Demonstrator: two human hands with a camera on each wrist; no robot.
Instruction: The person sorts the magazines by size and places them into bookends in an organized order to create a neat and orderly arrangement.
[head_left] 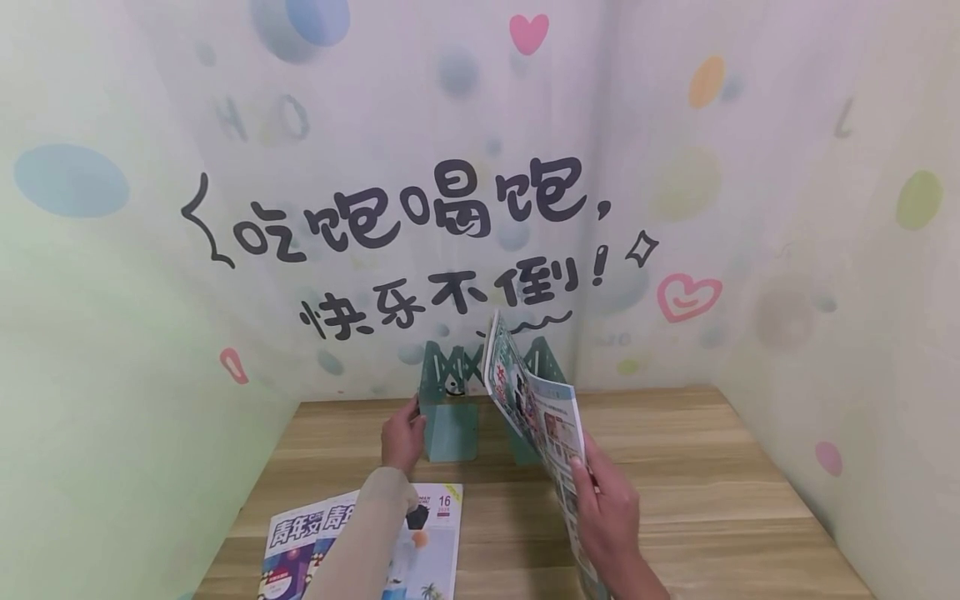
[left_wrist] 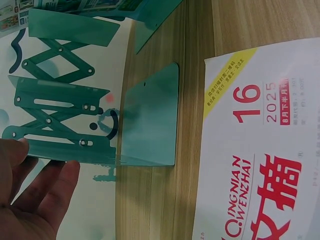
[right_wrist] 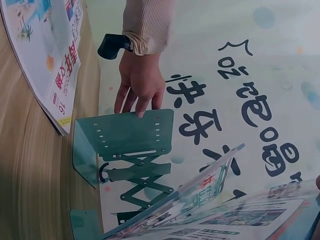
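A green expandable metal bookend [head_left: 453, 433] with criss-cross scissor bars stands at the back of the table, against the wall. My left hand [head_left: 403, 437] pinches the outer edge of its left end plate [right_wrist: 135, 132], thumb on one face and fingers on the other. My right hand [head_left: 609, 504] grips a magazine [head_left: 558, 425] by its near edge. That magazine stands roughly upright, slightly fanned open, and its far end reaches in between the bookend's two end plates. It hides part of the scissor bars and the right plate in the head view.
Several magazines [head_left: 442, 550] lie overlapped on the wooden table [head_left: 675, 467] at the front left, partly under my left forearm. A wall [head_left: 420, 125] printed with black characters and coloured shapes rises right behind the table, with side walls left and right.
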